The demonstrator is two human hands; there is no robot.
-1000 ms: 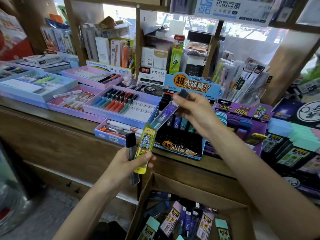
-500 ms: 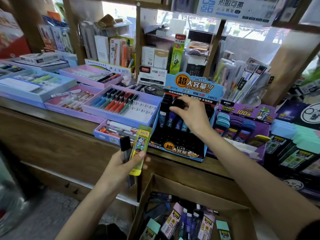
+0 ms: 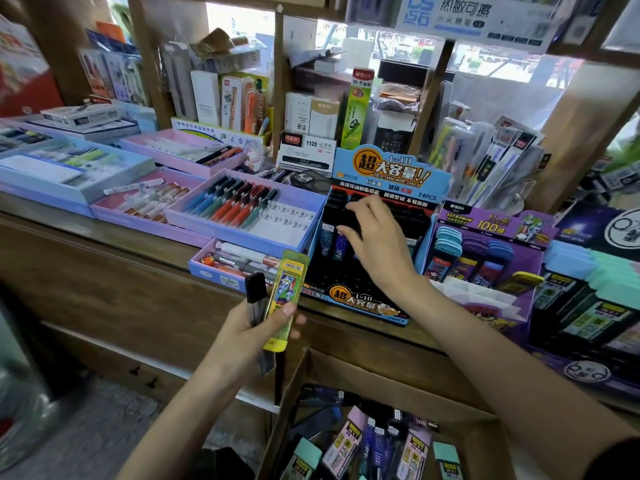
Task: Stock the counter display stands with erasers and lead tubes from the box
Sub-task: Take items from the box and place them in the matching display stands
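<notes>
My left hand [image 3: 249,330] grips a yellow lead tube pack [image 3: 286,296] and a black-capped tube [image 3: 255,289] together, near the left corner of the open box [image 3: 398,379]. My right hand [image 3: 377,244] lies on the tubes [image 3: 332,242] in the blue display stand [image 3: 391,168] farther back, fingers bent; I cannot tell whether it pinches one

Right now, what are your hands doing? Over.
Left hand grips yellow pack and grey tube. Right hand on tubes in blue stand, grip unclear. Nothing blocking; more stock in box.
</notes>
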